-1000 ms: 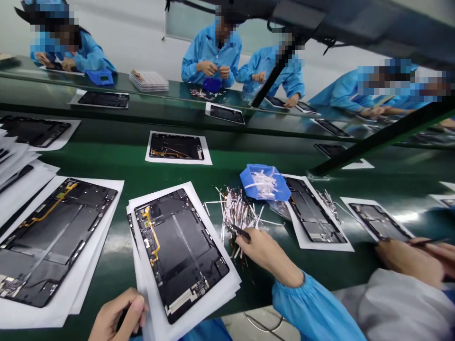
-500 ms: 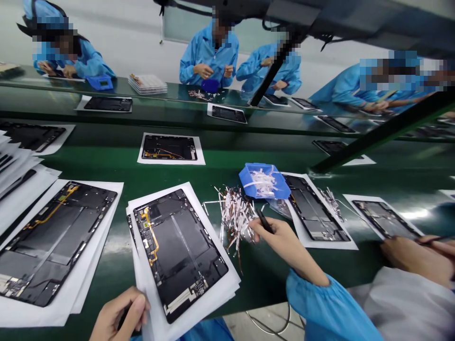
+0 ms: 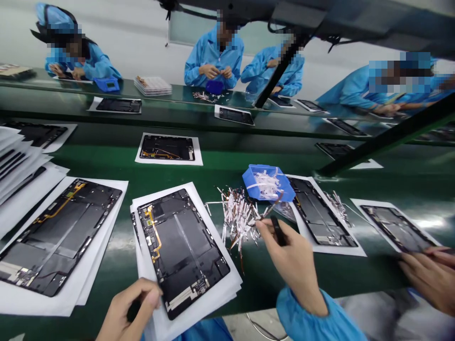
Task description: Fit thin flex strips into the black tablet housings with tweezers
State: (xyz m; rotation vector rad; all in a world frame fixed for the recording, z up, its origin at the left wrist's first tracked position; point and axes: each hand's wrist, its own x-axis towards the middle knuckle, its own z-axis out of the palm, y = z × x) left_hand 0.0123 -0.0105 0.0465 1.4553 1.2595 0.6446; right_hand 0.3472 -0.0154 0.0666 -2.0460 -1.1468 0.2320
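My right hand (image 3: 293,248) is closed over the pile, a thin brown-and-silver flex cable strip (image 3: 272,206) rising from its thumb and fingertip. A black tool (image 3: 278,231) also sits in that hand; its tip is hidden. Beneath and left of the fingertips lies a pile of white and brown strips (image 3: 236,215). An opened tablet housing (image 3: 185,251), with an orange flex cable along its left side, rests on stacked white sheets (image 3: 232,279). My left hand (image 3: 131,308) has curled fingers, thumb and forefinger together at the housing's lower left edge; what they pinch is hidden.
A blue bin (image 3: 249,182) of white strips stands behind the pile. More housings on paper lie left (image 3: 62,237), right (image 3: 322,213) and behind (image 3: 168,148). A slanted green post (image 3: 337,163) rises at right. A co-worker's hands (image 3: 430,274) work at far right.
My right hand has turned, and the strip now shows above its fingertips. My left hand has moved up and right, to the housing's edge. The view has shifted slightly.
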